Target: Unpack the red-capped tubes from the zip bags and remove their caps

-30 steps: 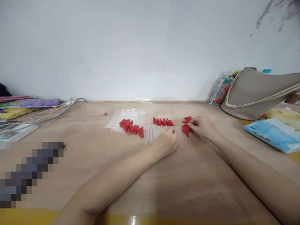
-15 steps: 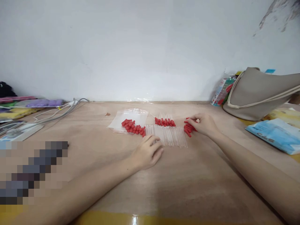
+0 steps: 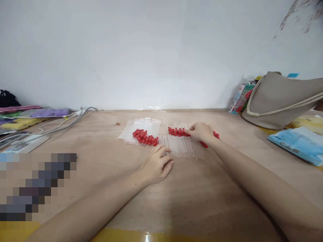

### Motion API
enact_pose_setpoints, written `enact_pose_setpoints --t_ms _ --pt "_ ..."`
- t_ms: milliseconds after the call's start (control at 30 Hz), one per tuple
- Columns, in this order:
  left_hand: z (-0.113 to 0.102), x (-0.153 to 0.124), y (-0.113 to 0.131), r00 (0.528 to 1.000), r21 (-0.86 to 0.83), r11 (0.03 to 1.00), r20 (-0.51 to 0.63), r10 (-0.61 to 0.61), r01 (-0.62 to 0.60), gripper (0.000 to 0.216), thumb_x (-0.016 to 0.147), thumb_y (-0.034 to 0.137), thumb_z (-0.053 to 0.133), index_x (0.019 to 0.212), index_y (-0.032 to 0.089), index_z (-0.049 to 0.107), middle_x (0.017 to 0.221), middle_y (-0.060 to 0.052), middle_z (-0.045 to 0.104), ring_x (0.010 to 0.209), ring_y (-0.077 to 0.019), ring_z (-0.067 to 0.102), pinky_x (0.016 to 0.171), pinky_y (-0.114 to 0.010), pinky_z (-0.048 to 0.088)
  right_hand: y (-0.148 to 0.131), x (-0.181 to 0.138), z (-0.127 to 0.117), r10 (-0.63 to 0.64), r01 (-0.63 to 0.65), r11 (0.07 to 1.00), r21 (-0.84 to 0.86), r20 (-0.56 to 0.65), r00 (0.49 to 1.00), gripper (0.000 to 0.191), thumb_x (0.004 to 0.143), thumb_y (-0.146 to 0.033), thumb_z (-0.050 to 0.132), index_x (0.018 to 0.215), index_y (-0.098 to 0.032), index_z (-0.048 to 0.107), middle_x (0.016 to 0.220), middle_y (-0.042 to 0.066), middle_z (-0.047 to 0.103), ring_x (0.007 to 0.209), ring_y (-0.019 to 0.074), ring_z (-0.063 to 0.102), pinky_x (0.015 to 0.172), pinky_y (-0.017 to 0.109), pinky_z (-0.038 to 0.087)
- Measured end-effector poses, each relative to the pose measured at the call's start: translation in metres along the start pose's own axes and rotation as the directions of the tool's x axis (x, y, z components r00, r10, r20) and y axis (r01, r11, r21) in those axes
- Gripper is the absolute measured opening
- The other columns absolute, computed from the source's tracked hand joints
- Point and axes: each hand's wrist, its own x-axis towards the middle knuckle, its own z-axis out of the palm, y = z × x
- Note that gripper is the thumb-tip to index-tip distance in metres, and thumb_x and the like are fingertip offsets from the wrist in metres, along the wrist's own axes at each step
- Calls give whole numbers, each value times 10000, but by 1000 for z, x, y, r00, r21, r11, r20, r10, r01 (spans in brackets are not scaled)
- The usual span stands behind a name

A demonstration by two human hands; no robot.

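My right hand (image 3: 202, 131) is closed in a pinch on a red rubber bulb at the right end of the middle row of red bulbs (image 3: 178, 131). Behind that row, thin clear tubes point toward the wall. In front of it lies a band of clear tubes (image 3: 180, 146), side by side. My left hand (image 3: 160, 163) rests at the left end of this band, fingers loosely bent and apart, holding nothing I can see. Another cluster of red bulbs (image 3: 145, 137) lies on clear plastic bags (image 3: 128, 126). Behind my right hand, more loose red bulbs (image 3: 216, 134) are partly hidden.
A grey-beige bag (image 3: 280, 101) and a blue-white packet (image 3: 295, 144) stand at the right, beside a clear plastic package (image 3: 239, 99). At the left are cables (image 3: 68, 122) and coloured packets (image 3: 47, 112). A white wall (image 3: 151, 53) closes the table's back.
My right hand has moved left from the loose red bulbs to the end of the middle row. My left hand has stayed in place.
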Motion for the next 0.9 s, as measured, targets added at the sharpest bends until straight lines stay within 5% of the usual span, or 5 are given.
enact_pose_setpoints --t_ms 233,467,900 --pt "-1 0 0 1000 1 1000 8 -7 7 149 816 197 486 854 167 627 979 -86 559 930 -202 474 828 -379 408 7 -8 -9 150 -134 973 188 -74 986 272 690 -410 510 598 -211 672 494 23 578 550 158 536 547 263 328" --pt "-1 1 1 999 4 1000 32 -13 13 156 820 201 479 868 173 624 965 -84 562 921 -202 484 825 -378 403 18 -22 -11 119 -109 925 363 -4 993 342 735 -435 456 656 -188 680 407 -6 509 439 121 477 483 237 315" --pt "-1 0 0 998 13 1000 53 -18 17 173 830 219 465 853 171 630 961 -80 565 916 -197 486 820 -381 405 12 -6 4 45 -35 985 167 -57 997 212 758 -318 463 658 -203 609 683 24 652 680 166 564 669 287 330"
